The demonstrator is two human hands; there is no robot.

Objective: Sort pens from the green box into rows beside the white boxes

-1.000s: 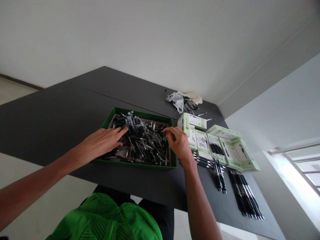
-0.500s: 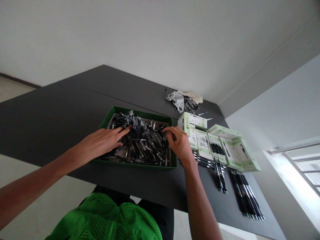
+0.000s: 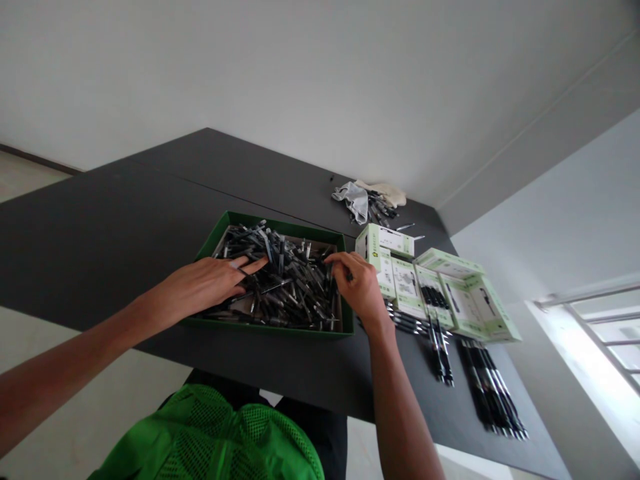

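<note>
A green open-topped box (image 3: 225, 230) holds a jumbled heap of dark pens (image 3: 295, 287) with clear and black barrels. My left hand (image 3: 213, 280) reaches over its left side, fingers stretched and apart among the pens. A thin dark piece crosses between those fingers; whether it is gripped is unclear. At the box's right edge is my right hand (image 3: 357, 283), its fingers curled and thumb near the index finger. The dark end of what looks like a pen shows inside that curl; the rest is hidden by the hand.
Right of the green box stand light-green and white cartons (image 3: 407, 287), one holding black pens (image 3: 435, 297). Pens lie in rows (image 3: 493, 390) near the right table edge. Behind are a grey cloth (image 3: 353, 200), a cream cloth (image 3: 387, 192) and loose pens (image 3: 381, 210).
My left fingers have shifted slightly right in the heap, and several pens near them have turned or slid. My right hand stays almost where it was.
</note>
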